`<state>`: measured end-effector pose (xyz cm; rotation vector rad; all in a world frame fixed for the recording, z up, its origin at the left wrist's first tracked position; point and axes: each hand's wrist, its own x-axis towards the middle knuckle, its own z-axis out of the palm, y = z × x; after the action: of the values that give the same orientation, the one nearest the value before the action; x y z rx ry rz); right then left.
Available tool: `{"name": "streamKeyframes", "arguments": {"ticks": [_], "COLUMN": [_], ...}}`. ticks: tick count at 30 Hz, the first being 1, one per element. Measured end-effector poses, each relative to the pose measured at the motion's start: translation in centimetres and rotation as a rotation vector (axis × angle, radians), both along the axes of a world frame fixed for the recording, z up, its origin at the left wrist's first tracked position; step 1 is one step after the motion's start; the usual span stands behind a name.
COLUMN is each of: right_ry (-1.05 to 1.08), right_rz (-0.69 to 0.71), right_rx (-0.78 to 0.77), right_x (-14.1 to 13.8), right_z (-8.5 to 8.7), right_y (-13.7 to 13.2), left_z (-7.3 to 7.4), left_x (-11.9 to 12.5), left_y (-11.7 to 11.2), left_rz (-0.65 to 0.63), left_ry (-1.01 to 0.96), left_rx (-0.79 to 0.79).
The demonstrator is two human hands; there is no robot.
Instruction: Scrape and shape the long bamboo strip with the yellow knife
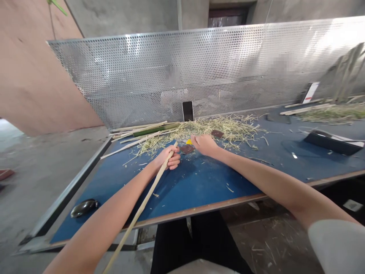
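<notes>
Head view is showing the left hand (169,158) wrapping its grip tight round a long strip (142,207), which is slanting up from below the surface (199,186) edge to a brown block (186,149), probably to steady its tip. The right hand (204,144) is resting just beside a yellow piece (188,142); whether its grip is pinching anything, I cannot tell. Shavings (222,129) are lying loose, outside any container.

The tabletop (199,182) is blue, the stick (142,205) pale tan, the shavings (228,129) straw-yellow, the hole-dotted screen (142,76) silver.
</notes>
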<state>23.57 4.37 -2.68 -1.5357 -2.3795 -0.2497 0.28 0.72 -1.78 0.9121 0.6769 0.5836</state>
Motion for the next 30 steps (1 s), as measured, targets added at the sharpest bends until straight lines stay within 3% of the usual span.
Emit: {"name": "streamKeyframes", "arguments": {"ticks": [9,18,30], "right_ry": [-0.131,-0.117,-0.083], "right_rz": [0.061,0.047,-0.036], "right_rx": [-0.028,-0.055,0.068], "right_x": [-0.8,-1.1,-1.3], "right_z": [-0.5,-0.4,0.5], "right_y": [-0.6,-0.7,0.4], "left_z": [-0.3,-0.6,0.4], "left_x": [0.0,0.7,1.1], "left_y": [0.4,-0.9,-1.3], "left_rz": [0.003,0.016,0.081], "left_ry": [0.035,0.100,0.160], "left_rx": [-0.028,0.129,0.180]}}
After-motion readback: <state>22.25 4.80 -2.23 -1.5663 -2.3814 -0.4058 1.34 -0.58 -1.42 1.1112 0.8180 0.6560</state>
